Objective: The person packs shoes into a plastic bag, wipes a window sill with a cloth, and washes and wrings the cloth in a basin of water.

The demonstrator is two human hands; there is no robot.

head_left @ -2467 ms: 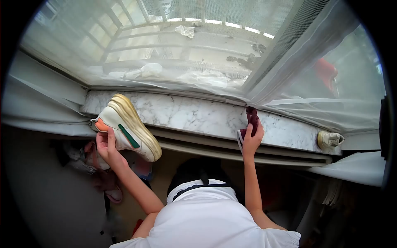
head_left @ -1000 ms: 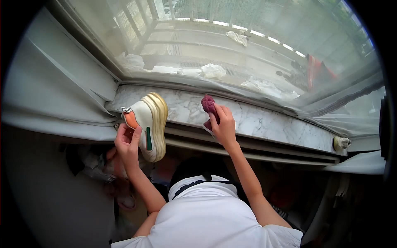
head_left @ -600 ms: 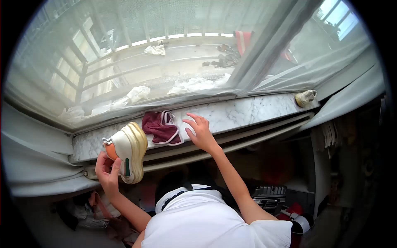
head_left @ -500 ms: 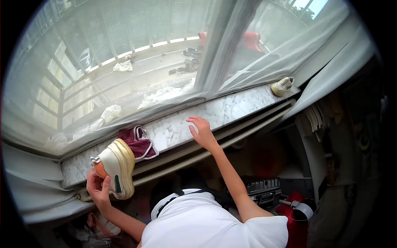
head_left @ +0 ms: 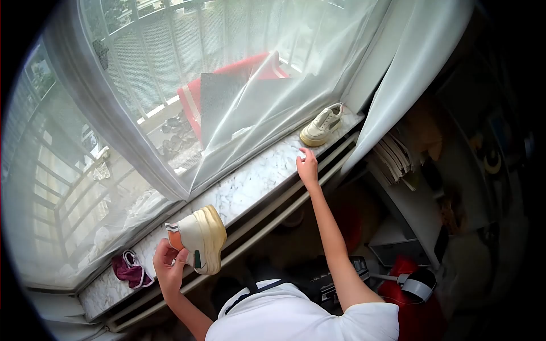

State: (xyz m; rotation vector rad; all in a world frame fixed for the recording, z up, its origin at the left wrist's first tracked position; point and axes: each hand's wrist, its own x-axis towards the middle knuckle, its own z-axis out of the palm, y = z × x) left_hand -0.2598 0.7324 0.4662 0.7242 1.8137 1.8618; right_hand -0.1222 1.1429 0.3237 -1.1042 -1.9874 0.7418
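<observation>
My left hand pinches a white sneaker by its orange heel. The shoe has a thick yellowed sole, turned toward the right, and a dark green patch on its side. My right hand is over the front edge of the marble windowsill, empty, its fingers apart and pointing at a second white sneaker. That sneaker stands on the sill's right end, its yellowed toe just beyond my fingertips. A crumpled purple cloth with white trim lies on the left part of the sill.
A sheer curtain hangs along the window behind the sill, with a heavier white curtain at the right. Radiator pipes run below the sill's front. Stacked papers and a white-handled pot are at the right.
My view has swung to the right. My right hand has moved along the sill to the second sneaker. My left hand still holds its sneaker, now farther from the purple cloth.
</observation>
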